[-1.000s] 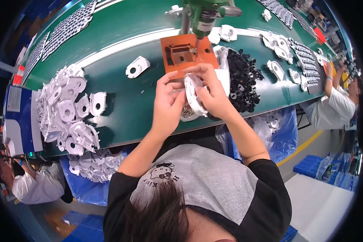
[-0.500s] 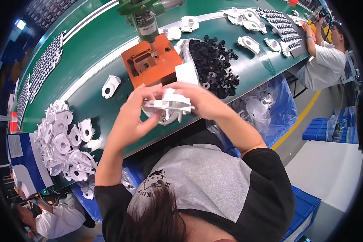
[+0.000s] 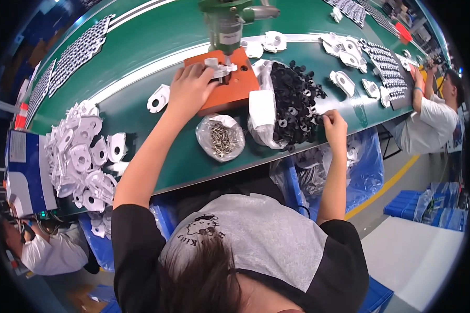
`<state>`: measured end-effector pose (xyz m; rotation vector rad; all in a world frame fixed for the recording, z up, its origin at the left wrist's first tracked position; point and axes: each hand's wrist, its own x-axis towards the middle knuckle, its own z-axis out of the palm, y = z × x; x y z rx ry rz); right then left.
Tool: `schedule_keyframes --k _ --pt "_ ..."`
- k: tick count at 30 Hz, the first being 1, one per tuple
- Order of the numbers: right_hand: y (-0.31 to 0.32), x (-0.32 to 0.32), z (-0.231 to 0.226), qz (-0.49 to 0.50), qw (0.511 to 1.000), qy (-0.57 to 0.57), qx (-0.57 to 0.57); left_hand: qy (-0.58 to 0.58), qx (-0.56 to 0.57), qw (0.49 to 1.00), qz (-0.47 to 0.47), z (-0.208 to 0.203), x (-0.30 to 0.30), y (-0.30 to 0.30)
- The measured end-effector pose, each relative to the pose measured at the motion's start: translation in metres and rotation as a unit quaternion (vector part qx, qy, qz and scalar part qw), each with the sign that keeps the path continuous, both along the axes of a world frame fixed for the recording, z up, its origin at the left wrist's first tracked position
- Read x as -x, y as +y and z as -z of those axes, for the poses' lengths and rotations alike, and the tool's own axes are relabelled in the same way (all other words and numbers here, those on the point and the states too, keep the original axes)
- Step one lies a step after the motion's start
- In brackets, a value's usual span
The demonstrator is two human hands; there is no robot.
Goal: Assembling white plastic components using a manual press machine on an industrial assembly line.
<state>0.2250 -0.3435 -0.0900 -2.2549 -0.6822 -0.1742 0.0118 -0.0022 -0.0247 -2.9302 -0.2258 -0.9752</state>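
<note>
Evidently, the green table [image 3: 185, 156] is holding the whole spread of work, with a large heap of white housings [image 3: 78, 151] lying at its left. Above the middle, a green machine [image 3: 225, 26] is standing over an orange block [image 3: 240, 89]. Just right of the block, black pieces [image 3: 293, 99] are spilling out of a clear bag. The left hand [image 3: 193, 86] is reaching to the block, its thumb and fingers narrowing on one white housing [image 3: 219, 70], which is resting on the block under the machine. The right hand [image 3: 335, 128] is working at the right edge of the black pieces, thumb and forefinger drawn close; whether they are gripping a piece is too small to tell. Nearer the body, metal screws [image 3: 222, 142] are lying in a plastic-lined bowl.

Judging by this, the setting of the housing on the block is nearing completion, while the heap is still waiting. Half a second earlier, both hands were handling the housing in front of the block, whose hollow was showing bare; now the hands are working apart, and the screws are showing plainly.
</note>
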Motion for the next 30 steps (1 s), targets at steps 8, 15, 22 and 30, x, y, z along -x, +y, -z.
schedule_keyframes --k 8,15,22,30 --pt "0.005 -0.023 -0.001 0.085 0.989 0.035 -0.112 -0.035 -0.039 0.998 0.045 0.013 0.001 0.001" --pt "0.061 0.0 -0.053 -0.09 0.959 0.143 -0.227 0.062 0.068 0.996 0.009 0.011 0.004 -0.007" --pt "0.196 0.031 -0.085 -0.309 0.948 -0.067 -0.041 -0.021 0.129 0.99 0.049 0.019 0.015 -0.01" --pt "0.235 0.025 -0.059 -0.415 0.892 -0.18 -0.011 -0.039 0.14 0.987 0.066 0.02 0.013 -0.014"
